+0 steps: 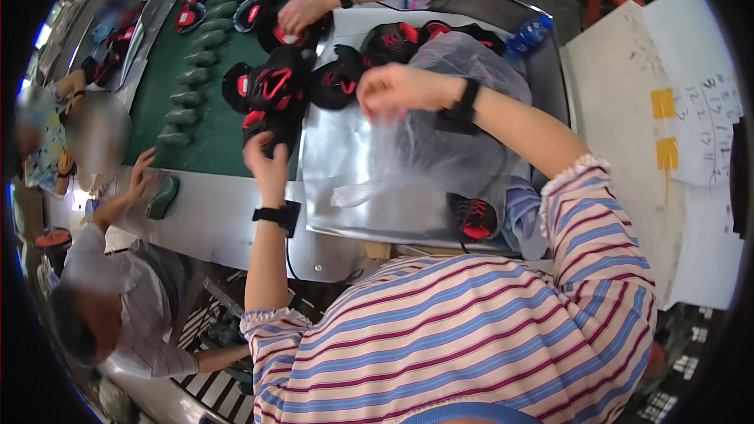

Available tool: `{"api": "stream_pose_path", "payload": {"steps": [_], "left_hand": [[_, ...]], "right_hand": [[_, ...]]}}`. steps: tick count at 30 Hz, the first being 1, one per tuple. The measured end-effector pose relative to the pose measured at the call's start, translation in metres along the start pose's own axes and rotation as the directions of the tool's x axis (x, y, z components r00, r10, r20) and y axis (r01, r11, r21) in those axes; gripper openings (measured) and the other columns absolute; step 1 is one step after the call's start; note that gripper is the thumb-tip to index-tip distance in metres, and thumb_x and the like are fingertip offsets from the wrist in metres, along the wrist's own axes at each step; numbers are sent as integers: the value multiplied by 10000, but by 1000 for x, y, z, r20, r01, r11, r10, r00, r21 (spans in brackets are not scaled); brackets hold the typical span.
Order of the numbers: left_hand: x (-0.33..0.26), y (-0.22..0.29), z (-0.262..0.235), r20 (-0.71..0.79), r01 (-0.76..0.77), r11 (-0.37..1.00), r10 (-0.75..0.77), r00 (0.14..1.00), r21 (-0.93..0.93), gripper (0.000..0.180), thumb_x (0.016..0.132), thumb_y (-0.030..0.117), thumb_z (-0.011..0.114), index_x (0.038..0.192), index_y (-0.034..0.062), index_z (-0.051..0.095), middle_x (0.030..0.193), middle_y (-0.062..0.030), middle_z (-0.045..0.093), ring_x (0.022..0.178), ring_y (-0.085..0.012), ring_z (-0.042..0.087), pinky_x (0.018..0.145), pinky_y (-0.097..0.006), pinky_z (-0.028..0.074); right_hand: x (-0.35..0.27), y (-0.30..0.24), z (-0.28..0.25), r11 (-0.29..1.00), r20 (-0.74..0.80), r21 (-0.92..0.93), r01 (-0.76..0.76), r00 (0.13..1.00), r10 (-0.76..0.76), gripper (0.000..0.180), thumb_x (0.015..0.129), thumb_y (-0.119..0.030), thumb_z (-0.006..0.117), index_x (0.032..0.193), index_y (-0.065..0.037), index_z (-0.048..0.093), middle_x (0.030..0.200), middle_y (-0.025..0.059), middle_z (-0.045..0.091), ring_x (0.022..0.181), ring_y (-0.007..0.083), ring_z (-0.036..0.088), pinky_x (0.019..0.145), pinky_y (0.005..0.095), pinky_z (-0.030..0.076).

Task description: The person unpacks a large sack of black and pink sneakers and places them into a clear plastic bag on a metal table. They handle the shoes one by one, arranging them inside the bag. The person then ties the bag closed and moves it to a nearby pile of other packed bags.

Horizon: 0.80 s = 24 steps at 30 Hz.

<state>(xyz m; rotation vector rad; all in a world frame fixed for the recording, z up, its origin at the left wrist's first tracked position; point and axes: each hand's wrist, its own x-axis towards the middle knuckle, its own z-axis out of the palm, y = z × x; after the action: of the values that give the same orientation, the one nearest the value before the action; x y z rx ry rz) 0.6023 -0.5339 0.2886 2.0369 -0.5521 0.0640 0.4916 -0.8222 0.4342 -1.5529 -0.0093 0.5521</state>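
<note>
My left hand is at the near end of a pile of black and red shoe uppers on the belt's right edge. Its thumb and fingers close around the lowest black shoe upper, whose edge they partly cover. Over the metal tray hangs my right hand, fingers bent and blurred at the tips, so its grip is unclear. Just left of it lies another black shoe upper with a red lining. A clear plastic bag spreads under my right wrist and covers part of the tray.
Green shoe lasts line the green conveyor, with more uppers beside them. A co-worker's hand touches uppers across from me; another co-worker sits at left. A blue bottle, a black-red shoe and a blue-grey slipper edge the tray.
</note>
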Motion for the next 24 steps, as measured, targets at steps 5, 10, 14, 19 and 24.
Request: {"api": "stream_pose_path", "payload": {"steps": [5, 10, 14, 19, 24], "left_hand": [[-66, 173, 33, 374, -464, 725, 672, 639, -509, 314, 563, 48, 687, 846, 61, 550, 919, -99, 575, 851, -278, 563, 788, -320, 454], [-140, 183, 94, 799, -646, 629, 599, 48, -432, 400, 673, 204, 656, 1034, 74, 544, 1084, -137, 535, 1040, -308, 490, 851, -441, 424], [-120, 165, 125, 689, -793, 580, 498, 527, 187, 449, 750, 169, 528, 1167, 9, 477, 1206, -172, 458, 1058, -301, 475, 810, -419, 421], [-100, 183, 142, 531, -696, 689, 521, 669, 201, 572, 687, 160, 608, 1210, 11, 430, 1208, -183, 426, 1102, -340, 422, 855, -433, 385], [-75, 172, 150, 631, -535, 738, 194, 751, 410, 500, 682, 282, 669, 1049, -27, 527, 1118, -222, 499, 1075, -356, 453, 841, -447, 395]], "right_hand": [[-121, 33, 50, 921, 504, -93, -378, 780, 371, 407, 888, -205, 525, 1216, 12, 419, 996, 119, 582, 924, 207, 585, 776, 308, 485], [-179, 142, 63, 736, -554, -537, -412, 830, 60, 487, 737, -117, 561, 1167, 8, 371, 1037, 238, 493, 967, 338, 507, 832, 420, 399], [-216, 122, 52, 619, -782, -582, -527, 570, -250, 415, 772, -120, 523, 1160, -19, 418, 1132, 230, 445, 1001, 410, 483, 815, 464, 432], [-223, 126, 83, 440, -676, -712, -547, 704, -219, 315, 728, -131, 592, 1018, -29, 524, 1049, 174, 471, 907, 349, 542, 741, 425, 468], [-197, 150, 99, 467, -532, -783, -411, 831, -161, 415, 696, -232, 665, 1045, -46, 537, 1014, 112, 538, 793, 329, 579, 655, 398, 489]]}}
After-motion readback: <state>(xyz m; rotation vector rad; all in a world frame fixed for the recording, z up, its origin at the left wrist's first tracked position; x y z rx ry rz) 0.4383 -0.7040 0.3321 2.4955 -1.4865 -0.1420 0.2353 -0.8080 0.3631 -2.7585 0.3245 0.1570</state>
